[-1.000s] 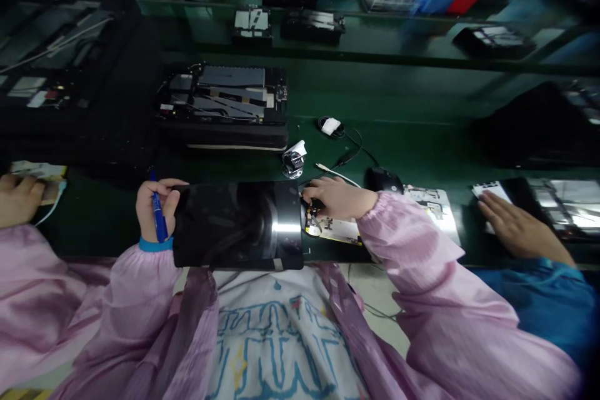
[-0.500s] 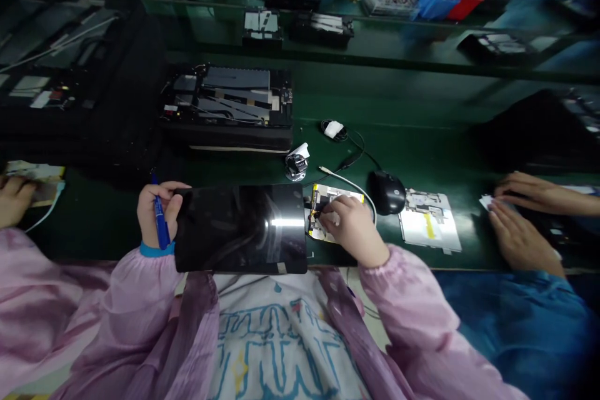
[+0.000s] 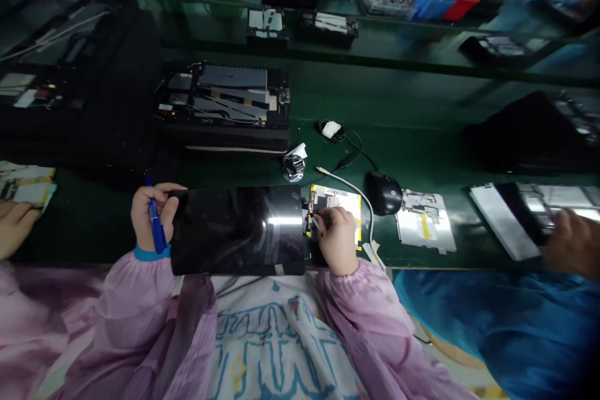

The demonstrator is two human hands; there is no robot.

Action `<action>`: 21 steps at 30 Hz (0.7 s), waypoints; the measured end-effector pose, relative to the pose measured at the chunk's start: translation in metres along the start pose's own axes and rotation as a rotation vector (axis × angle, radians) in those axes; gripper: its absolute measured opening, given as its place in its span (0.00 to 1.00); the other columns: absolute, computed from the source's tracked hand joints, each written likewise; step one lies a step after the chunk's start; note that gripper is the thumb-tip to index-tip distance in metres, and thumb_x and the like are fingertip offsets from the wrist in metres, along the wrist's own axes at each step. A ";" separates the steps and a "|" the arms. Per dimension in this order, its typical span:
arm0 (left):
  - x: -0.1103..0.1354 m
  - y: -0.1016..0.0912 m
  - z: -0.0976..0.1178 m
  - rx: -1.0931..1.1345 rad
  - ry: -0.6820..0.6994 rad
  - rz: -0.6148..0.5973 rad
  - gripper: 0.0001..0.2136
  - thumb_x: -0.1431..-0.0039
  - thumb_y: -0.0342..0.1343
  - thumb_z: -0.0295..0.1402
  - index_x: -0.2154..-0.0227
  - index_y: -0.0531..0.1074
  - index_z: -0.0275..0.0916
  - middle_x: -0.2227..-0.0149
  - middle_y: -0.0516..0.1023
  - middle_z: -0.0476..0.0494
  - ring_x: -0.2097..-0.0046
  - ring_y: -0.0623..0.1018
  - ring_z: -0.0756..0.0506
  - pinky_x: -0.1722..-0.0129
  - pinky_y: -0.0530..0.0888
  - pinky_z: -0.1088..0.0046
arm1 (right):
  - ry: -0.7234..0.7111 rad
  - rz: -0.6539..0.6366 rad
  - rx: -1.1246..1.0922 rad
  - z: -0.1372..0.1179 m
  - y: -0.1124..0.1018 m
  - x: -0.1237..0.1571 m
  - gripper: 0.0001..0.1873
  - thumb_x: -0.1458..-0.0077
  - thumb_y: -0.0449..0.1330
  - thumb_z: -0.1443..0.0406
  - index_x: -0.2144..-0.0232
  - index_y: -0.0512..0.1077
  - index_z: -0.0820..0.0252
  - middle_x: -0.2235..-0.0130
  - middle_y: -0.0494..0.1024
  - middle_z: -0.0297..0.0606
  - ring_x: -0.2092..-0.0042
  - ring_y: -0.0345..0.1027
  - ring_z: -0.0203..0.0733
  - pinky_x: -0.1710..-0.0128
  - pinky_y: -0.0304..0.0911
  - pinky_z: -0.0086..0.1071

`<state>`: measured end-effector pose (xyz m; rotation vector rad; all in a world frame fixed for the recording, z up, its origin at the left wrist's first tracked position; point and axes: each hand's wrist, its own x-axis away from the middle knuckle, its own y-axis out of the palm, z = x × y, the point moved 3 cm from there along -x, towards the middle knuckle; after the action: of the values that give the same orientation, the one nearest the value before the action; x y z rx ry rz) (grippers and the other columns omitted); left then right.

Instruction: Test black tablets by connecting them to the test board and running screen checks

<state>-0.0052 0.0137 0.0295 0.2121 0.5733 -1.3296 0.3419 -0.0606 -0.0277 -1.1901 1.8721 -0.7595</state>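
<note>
My left hand (image 3: 152, 215) is closed on the left edge of a glossy black tablet screen (image 3: 234, 231), thumb on top. A blue pen (image 3: 157, 225) also sits between its fingers, pointing up and away. The screen lies face up along the table's front edge. At its right end is an open metal-backed part (image 3: 351, 203) with yellow edges and a dark circuit area. My right hand (image 3: 337, 237) bends over the side of this part nearest the screen. Its fingers are pinched on a small pale thing that I cannot make out.
A white cable (image 3: 368, 200), a black mouse (image 3: 384, 192) and a silver plate (image 3: 425, 222) lie to the right. Behind are a small chrome object (image 3: 294, 165) and opened devices on a black stack (image 3: 225, 97). Co-workers' hands (image 3: 574, 240) are at both sides.
My right hand has shifted slightly left and turned, its wrist now closer to my body. My left hand keeps its hold. The right co-worker's hands moved, and a silver panel shows there.
</note>
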 end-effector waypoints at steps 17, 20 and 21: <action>0.001 0.000 0.001 -0.003 -0.036 0.001 0.13 0.47 0.62 0.36 0.73 0.61 0.42 0.68 0.78 0.45 0.65 0.79 0.44 0.68 0.71 0.67 | 0.075 -0.096 -0.084 -0.004 -0.005 -0.002 0.05 0.44 0.53 0.65 0.72 0.68 0.58 0.68 0.75 0.45 0.63 0.65 0.51 0.61 0.59 0.44; 0.001 0.000 0.002 0.017 -0.054 -0.004 0.15 0.49 0.63 0.35 0.73 0.59 0.41 0.69 0.78 0.46 0.64 0.78 0.45 0.66 0.72 0.67 | 0.115 -0.089 -0.274 0.001 -0.021 -0.007 0.07 0.43 0.52 0.64 0.66 0.69 0.58 0.65 0.76 0.43 0.62 0.69 0.48 0.60 0.63 0.43; 0.001 -0.001 0.004 0.029 -0.059 -0.008 0.16 0.49 0.64 0.34 0.73 0.58 0.41 0.68 0.78 0.47 0.64 0.78 0.46 0.66 0.72 0.67 | 0.093 -0.063 -0.331 0.000 -0.028 -0.009 0.09 0.42 0.51 0.63 0.63 0.70 0.58 0.62 0.76 0.43 0.59 0.69 0.48 0.58 0.64 0.43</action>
<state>-0.0048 0.0112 0.0324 0.1937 0.5054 -1.3478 0.3567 -0.0633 -0.0023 -1.4448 2.1033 -0.5588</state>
